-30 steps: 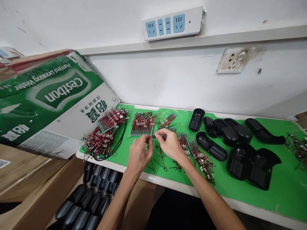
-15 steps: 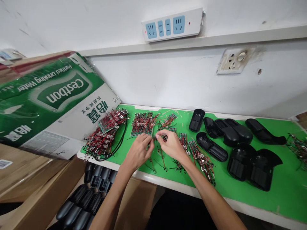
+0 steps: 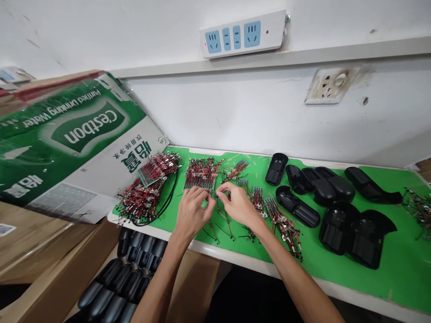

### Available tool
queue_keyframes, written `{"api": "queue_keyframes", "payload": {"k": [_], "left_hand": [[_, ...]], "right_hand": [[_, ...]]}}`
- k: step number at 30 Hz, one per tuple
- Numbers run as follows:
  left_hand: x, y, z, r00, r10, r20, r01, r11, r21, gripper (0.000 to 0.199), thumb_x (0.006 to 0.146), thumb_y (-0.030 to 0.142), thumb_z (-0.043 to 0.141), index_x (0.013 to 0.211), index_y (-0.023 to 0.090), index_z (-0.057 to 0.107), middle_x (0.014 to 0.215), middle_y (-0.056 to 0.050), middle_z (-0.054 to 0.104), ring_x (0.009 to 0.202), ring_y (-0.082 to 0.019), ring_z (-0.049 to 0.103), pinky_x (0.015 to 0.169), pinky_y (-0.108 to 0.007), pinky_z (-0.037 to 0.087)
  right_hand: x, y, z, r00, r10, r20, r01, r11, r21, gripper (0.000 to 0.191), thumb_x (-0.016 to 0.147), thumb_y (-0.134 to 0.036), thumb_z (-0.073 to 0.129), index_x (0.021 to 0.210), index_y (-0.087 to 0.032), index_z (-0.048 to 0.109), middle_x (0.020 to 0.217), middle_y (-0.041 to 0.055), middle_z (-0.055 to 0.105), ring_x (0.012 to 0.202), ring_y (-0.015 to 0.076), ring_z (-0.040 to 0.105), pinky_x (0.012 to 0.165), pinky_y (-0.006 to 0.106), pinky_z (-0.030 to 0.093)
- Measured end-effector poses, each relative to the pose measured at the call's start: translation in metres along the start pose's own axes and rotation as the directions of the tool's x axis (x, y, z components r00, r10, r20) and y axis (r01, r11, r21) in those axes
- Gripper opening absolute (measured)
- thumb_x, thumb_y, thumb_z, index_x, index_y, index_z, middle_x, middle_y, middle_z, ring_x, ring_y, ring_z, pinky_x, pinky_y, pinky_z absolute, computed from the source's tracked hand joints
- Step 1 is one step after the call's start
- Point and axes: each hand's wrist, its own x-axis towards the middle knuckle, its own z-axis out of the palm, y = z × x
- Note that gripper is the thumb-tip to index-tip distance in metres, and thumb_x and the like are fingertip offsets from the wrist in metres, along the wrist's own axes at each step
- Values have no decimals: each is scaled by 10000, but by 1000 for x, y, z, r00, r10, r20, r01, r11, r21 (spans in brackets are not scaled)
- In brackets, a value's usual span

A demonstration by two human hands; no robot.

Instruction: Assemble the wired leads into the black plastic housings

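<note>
My left hand (image 3: 194,210) is closed, its curled fingers at the front edge of a panel of small circuit boards with red and black wires (image 3: 201,172). Just to its right, my right hand (image 3: 238,202) is closed too, thumb and forefinger pinched together close to the left fingertips. What either hand holds is too small and hidden to make out. Below and between the hands, a few loose wired boards (image 3: 229,225) lie on the green mat (image 3: 249,258). More wired board strips (image 3: 257,197) lie right of my right hand, with a longer wired bundle (image 3: 284,226) beyond.
A large heap of wired boards (image 3: 144,190) lies at the left, against a green-and-white carton (image 3: 90,148). Black plastic shells (image 3: 298,206) are scattered to the right. More shells (image 3: 116,280) sit in a box below the table's front edge. A power strip (image 3: 244,35) hangs on the wall.
My left hand has turned slightly, and its fingers have shifted a little left. The right hand stays nearly in place, still pinched. Nothing on the mat has visibly moved.
</note>
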Motion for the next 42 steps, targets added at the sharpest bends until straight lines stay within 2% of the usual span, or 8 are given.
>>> {"api": "queue_keyframes", "payload": {"k": [3,8,13,20,24,35,39,42], "left_hand": [[0,-4,-1,969,-236,-77,209,943,-258,217,850,226,576,652,210,666,875,-26,750,811,-184,673,803,-332,490],[6,-17,-3,823,-568,1,462,669,-582,241,679,232,691,467,208,579,714,-3,679,780,-189,663,781,-310,487],[12,-36,5,754,-653,78,492,482,-725,335,631,272,713,531,214,399,661,17,611,695,-150,640,705,-280,496],[10,-39,9,709,-614,347,603,274,-749,477,585,379,815,945,186,569,783,-28,706,646,-176,677,573,-276,532],[9,-32,6,719,-471,512,665,248,-705,503,583,389,885,956,157,640,816,-31,702,624,-147,651,583,-289,582],[9,-41,7,681,-279,677,733,244,-636,404,609,373,892,881,178,668,795,-42,740,737,-205,725,717,-345,616],[12,-43,2,737,-320,595,676,369,-638,377,636,420,851,890,185,703,797,-43,743,739,-198,704,687,-305,578],[14,-54,-2,781,-373,501,623,522,-582,383,667,464,800,919,180,750,855,-66,757,733,-196,690,622,-268,538]], "right_hand": [[0,1,-4,993,-27,115,27,1000,-3,104,991,-182,565,1005,-186,667,1004,42,724,819,177,642,799,315,479],[1,-3,-9,948,-98,303,65,991,115,95,1009,-181,562,987,-203,652,1012,18,703,910,177,639,858,324,478],[5,0,-12,901,-167,401,61,963,263,59,1000,-208,606,963,-207,653,1026,33,701,1009,187,650,939,338,505],[6,3,-10,930,-160,332,70,961,266,71,997,-198,601,980,-206,670,1030,38,722,1011,188,678,956,356,513],[4,-3,0,987,-84,136,59,982,181,95,992,-177,586,1021,-201,673,1057,49,740,1024,200,693,948,371,512],[5,-2,16,1000,5,-3,-4,919,395,69,994,-244,573,1013,-201,623,981,46,735,859,177,695,746,298,540],[8,0,1,984,5,180,-93,871,483,123,998,-315,581,1031,-201,612,870,20,740,663,151,641,605,264,484],[7,5,-8,964,17,267,-105,942,319,112,1003,-278,569,1009,-190,637,862,28,760,688,157,658,661,278,495]]}}
